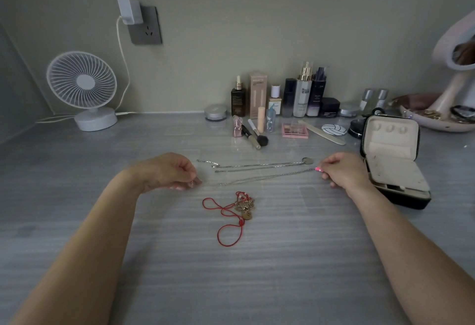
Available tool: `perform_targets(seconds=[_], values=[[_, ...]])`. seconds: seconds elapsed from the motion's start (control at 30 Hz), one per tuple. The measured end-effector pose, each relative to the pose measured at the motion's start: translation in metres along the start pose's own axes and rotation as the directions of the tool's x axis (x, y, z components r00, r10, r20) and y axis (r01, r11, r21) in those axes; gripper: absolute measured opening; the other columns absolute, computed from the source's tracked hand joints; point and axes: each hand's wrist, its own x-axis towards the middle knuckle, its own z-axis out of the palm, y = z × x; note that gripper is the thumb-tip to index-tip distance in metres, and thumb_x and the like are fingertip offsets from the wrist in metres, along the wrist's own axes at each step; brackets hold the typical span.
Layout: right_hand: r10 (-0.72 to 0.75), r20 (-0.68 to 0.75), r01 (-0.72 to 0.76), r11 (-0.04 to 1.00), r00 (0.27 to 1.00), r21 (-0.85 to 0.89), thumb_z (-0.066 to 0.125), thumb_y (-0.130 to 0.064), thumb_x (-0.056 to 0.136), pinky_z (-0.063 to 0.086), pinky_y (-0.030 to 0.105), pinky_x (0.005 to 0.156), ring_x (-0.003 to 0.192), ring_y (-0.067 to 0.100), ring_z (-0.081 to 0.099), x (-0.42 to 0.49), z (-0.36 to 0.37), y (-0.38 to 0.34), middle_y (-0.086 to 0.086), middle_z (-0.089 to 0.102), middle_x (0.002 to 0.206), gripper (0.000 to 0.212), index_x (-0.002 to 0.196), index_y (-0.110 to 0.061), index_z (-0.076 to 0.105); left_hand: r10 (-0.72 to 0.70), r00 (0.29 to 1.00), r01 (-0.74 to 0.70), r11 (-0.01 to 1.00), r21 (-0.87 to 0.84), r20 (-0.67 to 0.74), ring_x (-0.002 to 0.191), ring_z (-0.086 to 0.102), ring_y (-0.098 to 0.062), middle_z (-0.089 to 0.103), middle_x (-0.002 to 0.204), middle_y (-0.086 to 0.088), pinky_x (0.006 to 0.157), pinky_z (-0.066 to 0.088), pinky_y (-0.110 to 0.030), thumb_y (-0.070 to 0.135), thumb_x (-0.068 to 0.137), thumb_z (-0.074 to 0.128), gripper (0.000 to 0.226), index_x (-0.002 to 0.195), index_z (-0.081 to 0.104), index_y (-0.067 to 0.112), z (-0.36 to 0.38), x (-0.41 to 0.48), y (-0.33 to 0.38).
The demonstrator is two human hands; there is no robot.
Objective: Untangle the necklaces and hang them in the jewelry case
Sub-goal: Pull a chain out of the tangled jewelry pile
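We've got the thin silver chain necklace [257, 178] stretched over the grey tabletop [282, 273], left hand [174, 170] pinching one end, right hand [344, 170] pinching the other.

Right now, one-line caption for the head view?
Left hand and right hand hold a silver chain stretched over the desk; red cord necklace lies nearer, jewelry case open.

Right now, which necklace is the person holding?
The thin silver chain with the pink end, stretched between the left hand and right hand; the round-pendant silver chain and the red cord necklace lie untouched.
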Motion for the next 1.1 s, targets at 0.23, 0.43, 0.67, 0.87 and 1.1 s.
perform_targets(seconds=[0.23,0.43,0.67,0.87,1.1], values=[[-0.091,-0.029,0.089,0.994,0.995,-0.056,0.060,-0.009,0.084,0.036,0.013,0.027,0.047,0.016,0.054,0.003,0.005,0.000,0.004,0.058,0.057,0.004,0.082,-0.011,0.063,0.114,0.937,-0.064,0.985,0.158,-0.331,0.061,0.048,-0.013,0.057,0.069,-0.004,0.055,0.041,-0.018,0.005,0.086,0.059,0.020,0.069,0.055,0.015,-0.003,0.016,-0.013],[-0.201,-0.019,0.195,0.967,0.979,-0.161,0.059,-0.009,0.084,0.045,0.018,0.031,0.053,0.020,0.061,0.002,0.008,0.001,0.001,0.060,0.059,0.013,0.073,-0.016,0.063,0.181,0.885,-0.025,0.939,0.343,-0.428,0.076,0.050,-0.021,0.057,0.081,-0.008,0.068,0.038,-0.027,0.006,0.085,0.059,0.004,0.081,0.058,0.008,-0.004,0.022,-0.019],[-0.333,0.039,0.331,0.902,0.942,-0.278,0.067,-0.017,0.080,0.052,0.034,0.049,0.060,0.029,0.065,-0.004,0.008,-0.001,0.010,0.066,0.068,0.006,0.075,-0.014,0.068,0.195,0.895,-0.023,0.918,0.396,-0.401,0.077,0.048,-0.019,0.055,0.080,-0.007,0.059,0.036,-0.020,0.005,0.084,0.060,0.006,0.088,0.063,0.002,-0.005,0.016,-0.017],[-0.348,0.115,0.363,0.837,0.931,-0.410,0.066,-0.016,0.081,0.040,0.025,0.067,0.080,0.022,0.061,-0.005,0.006,-0.006,0.007,0.068,0.084,0.007,0.082,-0.011,0.070,0.147,0.968,-0.036,0.885,0.465,-0.204,0.066,0.048,-0.010,0.055,0.074,0.000,0.058,0.037,-0.012,0.008,0.083,0.063,0.009,0.091,0.065,0.005,-0.014,0.004,-0.012],[-0.333,0.118,0.350,0.830,0.935,-0.435,0.063,-0.012,0.083,0.042,0.026,0.073,0.083,0.022,0.058,0.000,0.003,-0.002,0.007,0.066,0.090,0.006,0.083,-0.012,0.068,0.074,0.990,-0.030,0.941,0.337,-0.117,0.066,0.046,-0.013,0.055,0.070,-0.001,0.062,0.037,-0.023,0.007,0.082,0.064,0.007,0.078,0.064,0.013,-0.025,-0.003,-0.015]])
